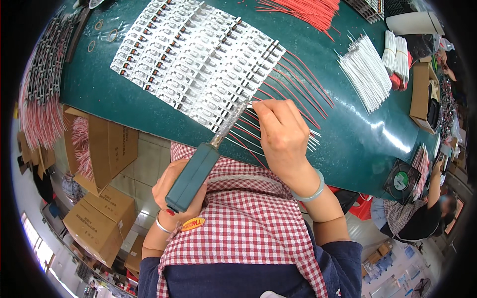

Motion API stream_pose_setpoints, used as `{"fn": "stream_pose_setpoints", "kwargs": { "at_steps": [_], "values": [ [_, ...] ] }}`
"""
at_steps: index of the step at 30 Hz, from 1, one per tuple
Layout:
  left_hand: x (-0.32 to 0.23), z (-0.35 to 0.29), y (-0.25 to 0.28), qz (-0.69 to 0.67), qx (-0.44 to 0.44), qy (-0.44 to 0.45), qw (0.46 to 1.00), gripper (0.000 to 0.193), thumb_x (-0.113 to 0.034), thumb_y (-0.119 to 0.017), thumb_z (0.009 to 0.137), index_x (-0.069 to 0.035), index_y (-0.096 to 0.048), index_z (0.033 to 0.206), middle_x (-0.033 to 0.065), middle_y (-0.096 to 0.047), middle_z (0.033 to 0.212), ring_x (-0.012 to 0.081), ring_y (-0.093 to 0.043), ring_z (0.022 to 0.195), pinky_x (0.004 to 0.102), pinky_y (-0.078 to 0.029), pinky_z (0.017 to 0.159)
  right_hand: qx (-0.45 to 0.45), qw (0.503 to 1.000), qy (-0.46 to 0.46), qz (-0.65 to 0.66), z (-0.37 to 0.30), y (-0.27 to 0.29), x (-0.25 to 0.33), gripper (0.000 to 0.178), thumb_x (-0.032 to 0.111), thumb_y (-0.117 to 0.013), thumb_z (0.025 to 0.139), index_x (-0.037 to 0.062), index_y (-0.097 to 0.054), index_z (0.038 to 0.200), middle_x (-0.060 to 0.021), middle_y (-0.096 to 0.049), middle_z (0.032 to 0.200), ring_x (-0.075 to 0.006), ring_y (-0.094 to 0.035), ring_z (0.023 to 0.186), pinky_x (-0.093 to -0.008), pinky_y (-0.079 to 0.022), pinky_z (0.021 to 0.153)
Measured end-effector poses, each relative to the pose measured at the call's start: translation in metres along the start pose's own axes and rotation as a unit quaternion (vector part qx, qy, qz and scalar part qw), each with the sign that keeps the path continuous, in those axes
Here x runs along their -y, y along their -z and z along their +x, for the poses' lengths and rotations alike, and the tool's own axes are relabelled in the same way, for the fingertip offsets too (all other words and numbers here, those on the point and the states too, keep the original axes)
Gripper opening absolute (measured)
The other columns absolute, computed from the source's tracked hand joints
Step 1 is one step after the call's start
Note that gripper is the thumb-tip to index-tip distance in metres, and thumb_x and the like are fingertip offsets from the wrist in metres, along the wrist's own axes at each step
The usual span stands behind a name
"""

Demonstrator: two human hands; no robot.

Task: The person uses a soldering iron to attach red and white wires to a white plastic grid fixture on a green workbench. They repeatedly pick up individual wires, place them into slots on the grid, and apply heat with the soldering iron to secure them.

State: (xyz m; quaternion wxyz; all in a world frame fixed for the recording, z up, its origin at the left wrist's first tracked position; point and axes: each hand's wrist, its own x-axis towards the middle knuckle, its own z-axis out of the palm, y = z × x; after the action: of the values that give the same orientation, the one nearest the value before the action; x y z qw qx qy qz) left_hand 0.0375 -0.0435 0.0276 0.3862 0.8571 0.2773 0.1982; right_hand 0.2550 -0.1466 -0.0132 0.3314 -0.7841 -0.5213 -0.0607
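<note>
My left hand [175, 185] is wrapped round the green handle of a soldering iron [194, 175]. The iron's metal shaft slants up to the right, and its tip is at the right edge of a panel of white boards [198, 64] set with rows of small parts. Close by the tip, my right hand [284, 136] pinches a thin wire, mostly hidden by the fingers; a white bit shows at the fingertips. Red wires [310, 84] fan out from the panel's right edge. White wires [247, 141] lie below and behind my right hand.
On the green table [357, 144] lie red wires [303, 12] at the back and a white wire pile [365, 72] at right. A small fan [400, 180] stands at the right edge. Cartons [102, 223] stand at lower left. Another person [415, 216] works at far right.
</note>
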Motion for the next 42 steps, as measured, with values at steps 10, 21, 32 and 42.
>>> {"fn": "stream_pose_setpoints", "kwargs": {
  "at_steps": [10, 21, 32, 42],
  "values": [
    [0.006, -0.006, -0.001, -0.002, -0.011, -0.009, 1.000, 0.021, -0.005, -0.079, 0.079, 0.002, -0.073, 0.098, 0.0125, -0.070, 0.090, 0.0209, -0.068, 0.071, 0.0305, -0.053, 0.062, -0.006, 1.000, 0.008, -0.012, 0.000, -0.002, 0.000, 0.029, -0.003, -0.067, 0.069, -0.0037, -0.070, 0.099, -0.0088, -0.064, 0.091, -0.0228, -0.060, 0.078, -0.0327, -0.051, 0.060],
    [0.011, -0.016, -0.005, 0.003, -0.044, 0.012, 0.999, 0.023, -0.002, -0.082, 0.074, 0.005, -0.074, 0.094, 0.0177, -0.073, 0.093, 0.0297, -0.076, 0.082, 0.0344, -0.061, 0.073, 0.012, 1.000, -0.008, -0.011, 0.002, 0.001, 0.002, 0.029, -0.003, -0.067, 0.069, -0.0022, -0.069, 0.098, -0.0078, -0.062, 0.089, -0.0223, -0.059, 0.078, -0.0328, -0.051, 0.060],
    [0.002, 0.000, -0.005, -0.016, -0.024, 0.025, 0.999, 0.023, 0.000, -0.080, 0.074, 0.005, -0.074, 0.096, 0.0170, -0.073, 0.097, 0.0289, -0.076, 0.086, 0.0337, -0.061, 0.076, -0.015, 0.999, -0.031, 0.018, 0.009, 0.004, -0.006, 0.027, -0.011, -0.074, 0.073, 0.0004, -0.071, 0.097, -0.0087, -0.068, 0.091, -0.0251, -0.064, 0.078, -0.0354, -0.053, 0.066],
    [0.003, 0.011, -0.006, -0.018, -0.004, -0.002, 1.000, 0.032, -0.007, -0.082, 0.078, 0.004, -0.072, 0.107, 0.0129, -0.073, 0.097, 0.0181, -0.071, 0.078, 0.0282, -0.056, 0.069, -0.011, 1.000, -0.008, 0.022, 0.008, -0.001, -0.012, 0.031, -0.005, -0.066, 0.069, -0.0020, -0.069, 0.099, -0.0090, -0.065, 0.092, -0.0249, -0.062, 0.081, -0.0352, -0.053, 0.064]
  ]
}}
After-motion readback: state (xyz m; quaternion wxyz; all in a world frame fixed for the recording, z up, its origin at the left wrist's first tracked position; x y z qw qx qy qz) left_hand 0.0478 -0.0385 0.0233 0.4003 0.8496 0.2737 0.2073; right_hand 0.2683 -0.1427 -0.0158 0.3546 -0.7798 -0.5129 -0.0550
